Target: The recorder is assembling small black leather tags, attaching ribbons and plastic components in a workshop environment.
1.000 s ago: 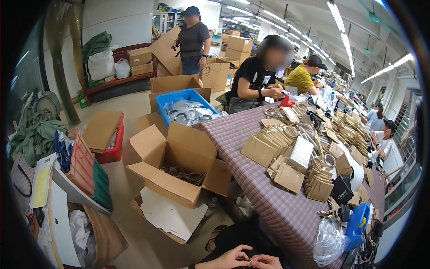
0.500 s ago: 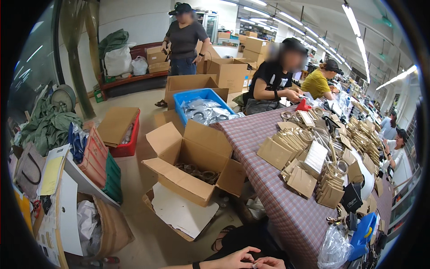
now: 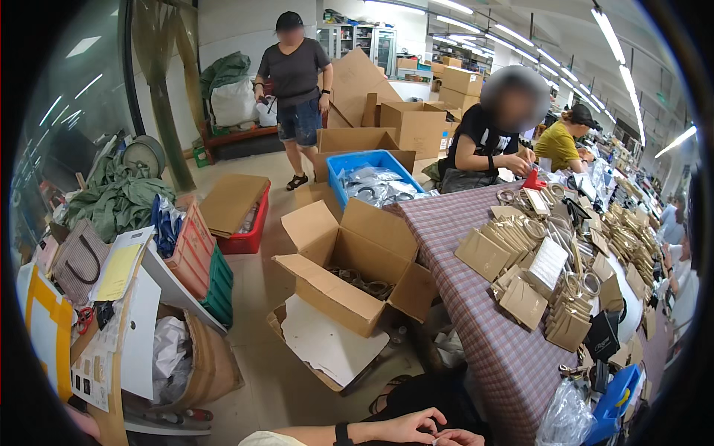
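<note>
Low in the picture, my left hand [image 3: 411, 427] reaches in from the left with a dark band on its wrist. Its fingers are bent, and their tips come close to my right hand [image 3: 461, 438]. My right hand is pinched closed and partly cut off by the lower edge. A tiny white bit [image 3: 435, 441] shows between the fingertips of both hands, too small to name. Both hands are over my dark-clothed lap, beside a checked-cloth table [image 3: 476, 312]. On that table lie many flat brown packets [image 3: 483, 253] and pale rings [image 3: 591, 283].
An open cardboard box [image 3: 335, 297] with rings inside stands left of the table. Behind it are a blue crate [image 3: 338, 186] of bagged items and a red crate [image 3: 245, 241]. A blue tape dispenser [image 3: 610, 416] sits at the near right. Co-workers sit along the table; one person [image 3: 297, 82] stands.
The view has swung left, so the scene sits further right. The standing person now faces this way, having lowered the arm from the hip. My hands stay close together.
</note>
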The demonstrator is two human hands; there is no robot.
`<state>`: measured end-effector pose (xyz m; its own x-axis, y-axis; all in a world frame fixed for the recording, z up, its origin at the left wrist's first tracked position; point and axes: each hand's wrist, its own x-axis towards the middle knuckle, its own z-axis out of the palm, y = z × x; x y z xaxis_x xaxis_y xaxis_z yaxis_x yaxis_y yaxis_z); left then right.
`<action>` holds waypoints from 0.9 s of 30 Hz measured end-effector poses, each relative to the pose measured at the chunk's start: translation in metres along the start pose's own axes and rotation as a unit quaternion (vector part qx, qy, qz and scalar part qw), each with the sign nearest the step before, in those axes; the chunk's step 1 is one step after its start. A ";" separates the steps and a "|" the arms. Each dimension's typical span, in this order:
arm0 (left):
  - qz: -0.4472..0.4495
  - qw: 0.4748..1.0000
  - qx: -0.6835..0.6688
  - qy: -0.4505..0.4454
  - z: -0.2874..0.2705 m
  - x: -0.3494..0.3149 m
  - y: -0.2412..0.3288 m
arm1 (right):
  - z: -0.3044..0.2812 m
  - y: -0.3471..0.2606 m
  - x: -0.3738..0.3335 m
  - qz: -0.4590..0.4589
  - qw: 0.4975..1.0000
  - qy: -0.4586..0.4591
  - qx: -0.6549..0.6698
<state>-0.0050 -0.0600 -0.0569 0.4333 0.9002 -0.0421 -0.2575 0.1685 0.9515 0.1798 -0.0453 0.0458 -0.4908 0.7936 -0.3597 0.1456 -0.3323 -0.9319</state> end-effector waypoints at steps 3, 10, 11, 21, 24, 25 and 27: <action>0.032 0.998 0.056 -0.002 0.003 0.002 -0.012 | -0.001 -0.001 -0.009 -0.021 0.999 0.014 -0.023; 0.061 0.976 0.205 -0.043 0.020 0.004 0.003 | -0.017 0.019 -0.030 -0.026 0.998 0.054 0.018; 0.058 0.976 0.206 -0.046 0.021 0.005 0.003 | -0.021 0.025 -0.033 -0.013 0.997 0.062 0.046; -0.002 0.961 0.236 -0.142 0.050 0.025 0.012 | -0.048 0.057 -0.060 0.021 0.979 0.072 0.187; -0.007 0.959 0.242 -0.148 0.054 0.027 0.018 | -0.051 0.056 -0.062 0.012 0.980 0.067 0.185; -0.008 0.959 0.242 -0.147 0.056 0.027 0.019 | -0.052 0.056 -0.062 0.012 0.980 0.066 0.185; -0.006 0.956 0.251 -0.153 0.057 0.026 0.021 | -0.055 0.054 -0.061 0.003 0.985 0.051 0.166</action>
<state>0.0502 -0.0557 -0.0208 0.6865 0.7263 -0.0360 0.1632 -0.1057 0.9809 0.2647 -0.0842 0.0145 -0.3995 0.8322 -0.3846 -0.1485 -0.4727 -0.8686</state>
